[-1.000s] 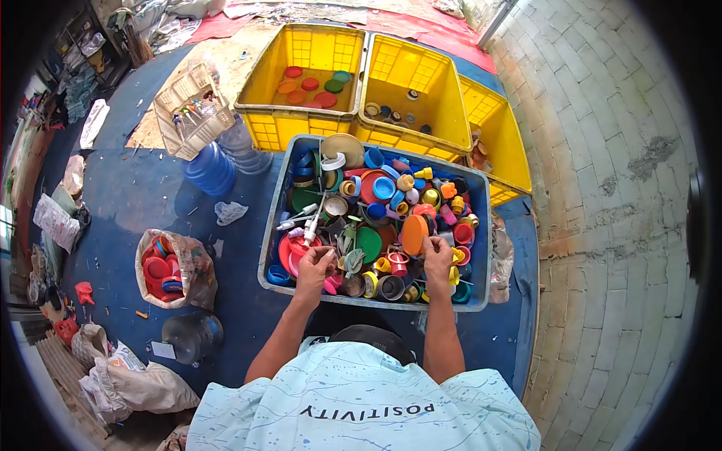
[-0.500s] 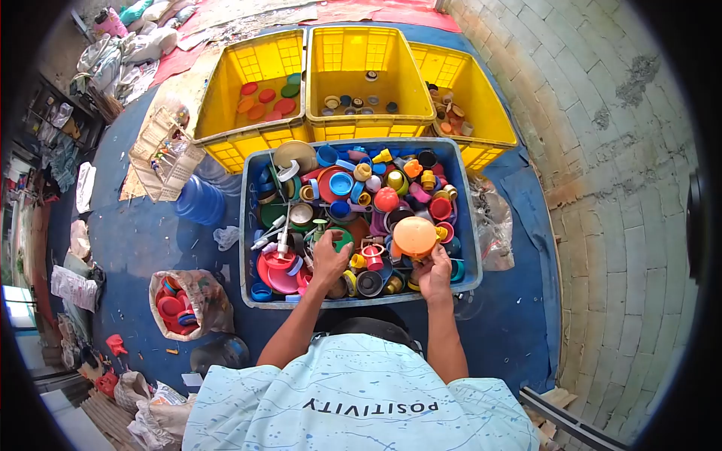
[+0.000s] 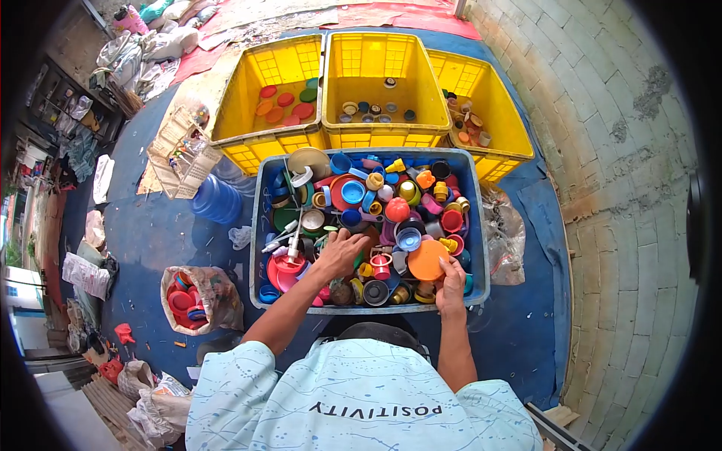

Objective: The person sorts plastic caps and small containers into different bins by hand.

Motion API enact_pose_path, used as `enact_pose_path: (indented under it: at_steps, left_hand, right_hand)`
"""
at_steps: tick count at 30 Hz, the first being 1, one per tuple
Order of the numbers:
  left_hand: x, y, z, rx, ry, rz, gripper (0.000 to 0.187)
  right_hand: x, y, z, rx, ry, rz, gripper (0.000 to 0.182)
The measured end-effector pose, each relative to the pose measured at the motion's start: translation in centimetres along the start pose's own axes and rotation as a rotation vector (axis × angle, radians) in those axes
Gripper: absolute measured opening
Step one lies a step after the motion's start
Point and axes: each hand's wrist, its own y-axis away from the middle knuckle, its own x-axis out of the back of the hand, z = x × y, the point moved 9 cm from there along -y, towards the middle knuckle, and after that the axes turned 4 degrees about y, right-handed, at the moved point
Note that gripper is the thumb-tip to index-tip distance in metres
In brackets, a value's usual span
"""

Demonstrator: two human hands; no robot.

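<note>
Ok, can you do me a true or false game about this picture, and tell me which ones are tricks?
1. The right hand holds an orange lid. True.
2. Three yellow bins stand beyond the blue tub. True.
3. The left hand is in a yellow bin. False: it is at the caps in the tub.
4. The middle bin is full to the top. False: only some small caps lie at its bottom.
5. A sack with red lids is left of the tub. True.
6. The shirt is red. False: it is pale blue.
</note>
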Motion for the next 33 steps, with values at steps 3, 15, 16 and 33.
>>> enact_pose_path:
  at_steps: [3, 15, 16, 33]
  left_hand:
    - [-0.7, -0.7, -0.6, 0.018, -0.064, -0.072, 0.06]
    - [5.9, 4.1, -4.1, 0.231, 0.164, 0.173, 0.023]
    - [6.5, 5.0, -4.9, 0.279, 0.273, 0.24, 0.024]
    - [0.3, 14.6, -2.3, 0.77, 2.111, 1.011, 0.035]
  right_hand:
    - [0.2, 0.1, -1.1, 0.031, 0.094, 0.02, 0.028]
    - [-0.4, 0.1, -2.5, -0.01, -0.146, -0.009, 0.031]
    - [-1.0, 0.2, -2.5, -0.046, -0.207, -0.029, 0.031]
    - [-12.3, -0.9, 0.1, -0.233, -0.147, -0.557, 0.021]
